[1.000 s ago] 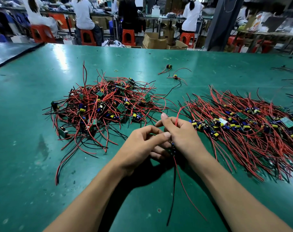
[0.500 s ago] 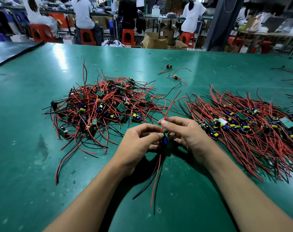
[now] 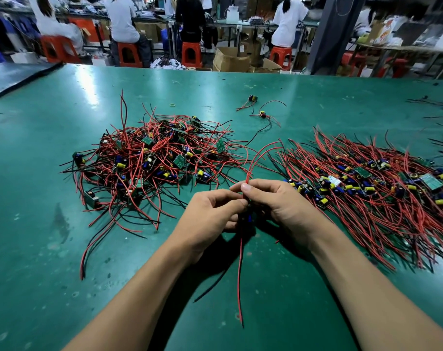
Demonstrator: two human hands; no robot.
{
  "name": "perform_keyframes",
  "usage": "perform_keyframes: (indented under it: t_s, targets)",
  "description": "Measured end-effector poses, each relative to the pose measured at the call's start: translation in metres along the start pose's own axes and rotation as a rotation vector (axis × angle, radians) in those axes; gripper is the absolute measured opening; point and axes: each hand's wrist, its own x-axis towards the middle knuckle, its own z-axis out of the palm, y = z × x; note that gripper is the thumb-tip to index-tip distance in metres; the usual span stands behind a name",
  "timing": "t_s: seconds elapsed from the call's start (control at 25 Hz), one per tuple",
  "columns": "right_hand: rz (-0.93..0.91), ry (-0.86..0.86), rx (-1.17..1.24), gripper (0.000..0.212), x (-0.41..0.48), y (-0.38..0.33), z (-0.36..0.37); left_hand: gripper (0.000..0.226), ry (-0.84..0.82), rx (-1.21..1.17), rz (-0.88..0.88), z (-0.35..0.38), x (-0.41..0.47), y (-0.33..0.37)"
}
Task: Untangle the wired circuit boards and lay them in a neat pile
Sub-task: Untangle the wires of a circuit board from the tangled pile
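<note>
As the left hand (image 3: 210, 214) and right hand (image 3: 283, 206) pinch one wired board (image 3: 249, 219), green worktop (image 3: 50, 274) spreads nearward of the tangled heap (image 3: 152, 160). The neat pile (image 3: 367, 193) lies to its right.

A glossy green table (image 3: 63, 249) stretches away. Far beyond the left hand (image 3: 210, 216) people (image 3: 121, 21) sit on red stools (image 3: 129, 54). Beyond the right hand (image 3: 283, 209) stand cardboard boxes (image 3: 230, 60) and a dark pillar (image 3: 331, 34).

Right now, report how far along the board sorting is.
Done: many boards lie combed straight in the neat pile on the right. In hand: the left hand and right hand grip one board, its red wires sticking up and hanging down. To do: the tangled heap, plus two loose boards farther back.
</note>
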Motion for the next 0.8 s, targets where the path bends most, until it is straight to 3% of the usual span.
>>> perform_keyframes:
  t_s: [0.12,0.36,0.48,0.8]
  targets:
    - [0.019,-0.025,-0.081,0.026,-0.001,0.001,-0.002,0.023,0.049,0.017,0.023,0.003,-0.001,0.000]
    - [0.039,-0.012,-0.120,0.025,0.000,0.001,-0.004,0.025,-0.063,0.150,-0.029,0.001,-0.006,0.007]
    - [0.008,0.138,-0.130,0.019,0.008,0.004,-0.006,0.016,-0.062,0.300,-0.017,0.003,-0.008,0.008]
    - [-0.061,0.387,0.189,0.023,0.019,0.000,-0.006,0.014,-0.099,0.251,0.012,0.002,-0.013,0.007]
